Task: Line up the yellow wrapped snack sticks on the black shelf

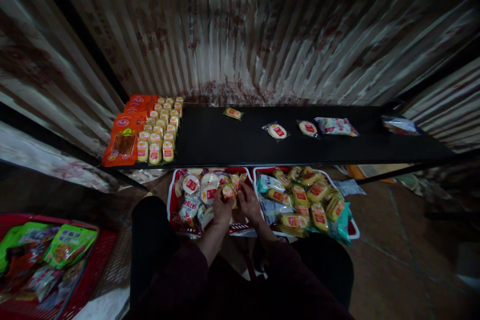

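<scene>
My left hand is over the left red-and-white basket, its fingers closed on a small wrapped cake with a yellow and red label. Close beside it, my right hand reaches into the same basket with bent fingers at some small packets; what it grips is partly hidden. Around the hands lie round white wrapped cakes and a white snack bag. On the black shelf, rows of small wrapped cakes stand beside orange snack packs.
A second basket to the right is full of yellow wrapped pastries. Several single packets, such as a round cake and a white bag, lie along the shelf. At lower left stands a red basket with green snack bags.
</scene>
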`<action>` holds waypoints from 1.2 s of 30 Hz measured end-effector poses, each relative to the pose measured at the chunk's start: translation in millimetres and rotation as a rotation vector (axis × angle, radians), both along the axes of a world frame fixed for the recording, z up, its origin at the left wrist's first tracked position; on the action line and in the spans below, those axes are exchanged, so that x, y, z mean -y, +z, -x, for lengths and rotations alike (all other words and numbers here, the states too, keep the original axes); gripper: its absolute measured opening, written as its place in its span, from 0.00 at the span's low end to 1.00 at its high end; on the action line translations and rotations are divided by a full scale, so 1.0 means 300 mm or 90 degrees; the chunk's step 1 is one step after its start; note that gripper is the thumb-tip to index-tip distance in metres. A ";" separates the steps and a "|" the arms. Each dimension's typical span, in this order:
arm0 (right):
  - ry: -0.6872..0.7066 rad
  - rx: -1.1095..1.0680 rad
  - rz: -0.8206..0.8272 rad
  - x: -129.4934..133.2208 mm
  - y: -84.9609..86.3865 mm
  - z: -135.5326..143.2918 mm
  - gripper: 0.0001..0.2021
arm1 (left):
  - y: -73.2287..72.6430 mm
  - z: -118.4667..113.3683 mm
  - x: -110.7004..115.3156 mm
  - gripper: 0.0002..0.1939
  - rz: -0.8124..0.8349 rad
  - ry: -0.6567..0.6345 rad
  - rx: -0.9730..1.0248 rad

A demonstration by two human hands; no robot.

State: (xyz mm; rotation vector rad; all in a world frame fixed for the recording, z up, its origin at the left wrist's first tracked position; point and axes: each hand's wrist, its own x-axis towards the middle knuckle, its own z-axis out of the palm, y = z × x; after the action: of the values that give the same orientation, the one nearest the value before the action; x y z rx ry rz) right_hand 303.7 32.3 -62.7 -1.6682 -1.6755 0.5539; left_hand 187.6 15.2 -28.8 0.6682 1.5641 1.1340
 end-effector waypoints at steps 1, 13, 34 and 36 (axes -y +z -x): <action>0.002 0.006 -0.001 0.003 -0.005 0.001 0.22 | 0.000 0.006 -0.001 0.27 0.002 -0.002 0.004; 0.038 0.036 -0.033 0.038 0.050 0.028 0.19 | 0.030 0.049 -0.004 0.24 -0.055 -0.061 -0.180; 0.037 -0.142 0.037 0.004 0.156 0.090 0.19 | 0.048 0.113 -0.061 0.29 -0.079 -0.155 0.031; 0.042 -0.169 0.040 0.000 0.161 0.097 0.18 | 0.048 0.117 -0.066 0.28 -0.075 -0.159 0.009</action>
State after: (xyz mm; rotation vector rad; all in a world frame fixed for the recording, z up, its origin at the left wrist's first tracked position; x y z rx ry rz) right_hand 274.7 32.2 -14.4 -1.5113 -1.5360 0.8294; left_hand 152.5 34.9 -14.4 0.9059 1.3658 1.0454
